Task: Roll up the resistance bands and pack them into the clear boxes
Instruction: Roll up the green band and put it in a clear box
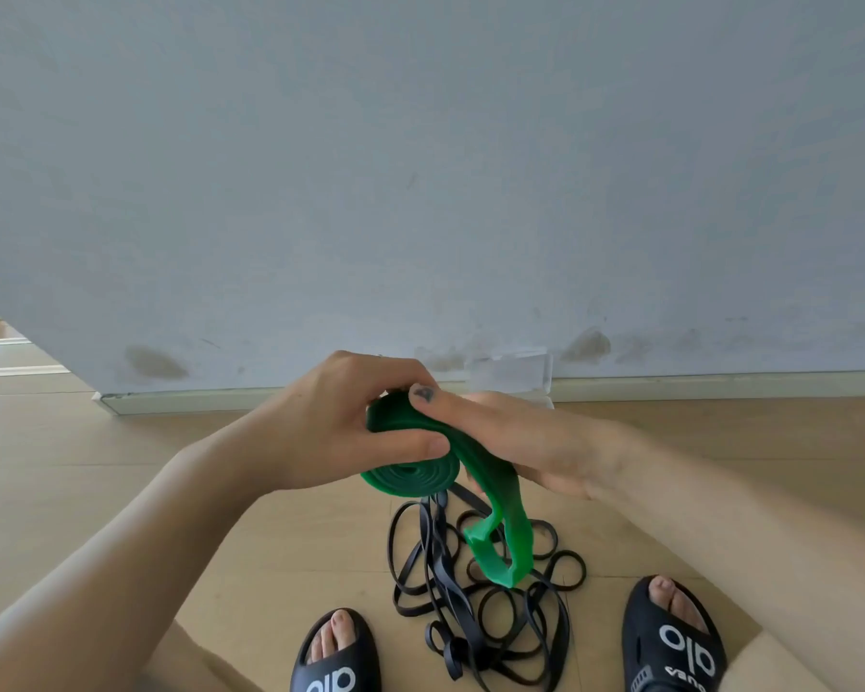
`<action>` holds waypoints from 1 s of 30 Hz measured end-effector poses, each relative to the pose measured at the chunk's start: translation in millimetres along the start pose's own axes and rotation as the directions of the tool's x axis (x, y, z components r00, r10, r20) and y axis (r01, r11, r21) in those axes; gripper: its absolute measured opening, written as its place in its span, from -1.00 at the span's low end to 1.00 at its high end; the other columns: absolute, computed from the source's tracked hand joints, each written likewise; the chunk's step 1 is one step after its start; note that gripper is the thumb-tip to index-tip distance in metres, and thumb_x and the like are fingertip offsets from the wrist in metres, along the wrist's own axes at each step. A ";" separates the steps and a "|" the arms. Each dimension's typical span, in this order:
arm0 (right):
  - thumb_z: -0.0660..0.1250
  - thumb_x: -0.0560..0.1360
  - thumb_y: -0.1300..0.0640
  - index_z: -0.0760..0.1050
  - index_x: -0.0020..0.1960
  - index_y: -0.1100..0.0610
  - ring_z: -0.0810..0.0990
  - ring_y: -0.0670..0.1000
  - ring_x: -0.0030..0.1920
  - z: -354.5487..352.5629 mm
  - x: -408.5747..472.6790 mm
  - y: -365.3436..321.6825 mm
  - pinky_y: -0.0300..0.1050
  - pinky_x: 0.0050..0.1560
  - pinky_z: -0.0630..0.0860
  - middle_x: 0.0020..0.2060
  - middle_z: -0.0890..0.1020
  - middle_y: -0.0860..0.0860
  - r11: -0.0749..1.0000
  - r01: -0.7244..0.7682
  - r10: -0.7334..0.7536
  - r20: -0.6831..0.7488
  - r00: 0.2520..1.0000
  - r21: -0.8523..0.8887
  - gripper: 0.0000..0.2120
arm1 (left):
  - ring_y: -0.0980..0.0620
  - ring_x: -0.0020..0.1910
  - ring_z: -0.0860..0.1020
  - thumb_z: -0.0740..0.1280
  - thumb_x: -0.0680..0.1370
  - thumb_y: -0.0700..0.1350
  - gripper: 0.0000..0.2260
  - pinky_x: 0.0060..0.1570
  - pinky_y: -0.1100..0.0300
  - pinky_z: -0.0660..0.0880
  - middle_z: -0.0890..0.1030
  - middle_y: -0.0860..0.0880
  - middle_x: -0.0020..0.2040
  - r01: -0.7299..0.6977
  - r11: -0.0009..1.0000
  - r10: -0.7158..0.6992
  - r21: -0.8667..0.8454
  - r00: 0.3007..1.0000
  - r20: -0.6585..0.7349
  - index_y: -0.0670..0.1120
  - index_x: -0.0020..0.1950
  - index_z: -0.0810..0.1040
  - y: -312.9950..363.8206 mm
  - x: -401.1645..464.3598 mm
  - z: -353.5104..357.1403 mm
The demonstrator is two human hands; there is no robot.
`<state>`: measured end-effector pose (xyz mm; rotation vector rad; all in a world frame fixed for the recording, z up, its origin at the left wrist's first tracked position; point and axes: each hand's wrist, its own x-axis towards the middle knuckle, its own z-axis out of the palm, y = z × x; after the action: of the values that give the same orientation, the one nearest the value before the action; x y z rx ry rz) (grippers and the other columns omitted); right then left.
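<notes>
A green resistance band (410, 474) is partly wound into a flat coil at chest height. My left hand (340, 422) grips the coil from the left, thumb across its top. My right hand (525, 442) presses flat against the coil's right side, with the band's loose tail (505, 546) hanging below it. On the floor between my feet lies a tangled heap of thin black resistance bands (475, 606). A clear box (513, 373) stands against the skirting board, mostly hidden behind my right hand.
A pale wall (420, 167) with scuff marks fills the upper view, ending at a corner (101, 397) on the left. The floor is light wood. My feet in black slides stand at the bottom: left foot (338, 651), right foot (675, 636).
</notes>
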<state>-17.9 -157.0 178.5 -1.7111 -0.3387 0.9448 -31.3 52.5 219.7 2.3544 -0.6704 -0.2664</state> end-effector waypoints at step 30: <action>0.44 0.45 -0.12 0.49 0.00 0.14 0.41 -0.04 -0.32 -11.8 -16.5 -7.1 -0.03 -0.20 0.38 -0.17 0.61 0.12 0.942 0.181 -0.230 -0.155 0.961 -0.281 -0.65 | -0.01 -0.06 0.66 0.35 0.55 0.15 -0.78 -0.07 0.07 0.58 0.70 -0.02 -0.07 0.132 0.951 -0.166 -0.280 0.981 -0.103 0.08 0.05 0.68 -13.6 -3.0 -19.0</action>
<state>-18.2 -173.0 192.8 -1.9472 -0.5285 0.6001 -21.8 73.3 225.3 2.1380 -0.3688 -0.2563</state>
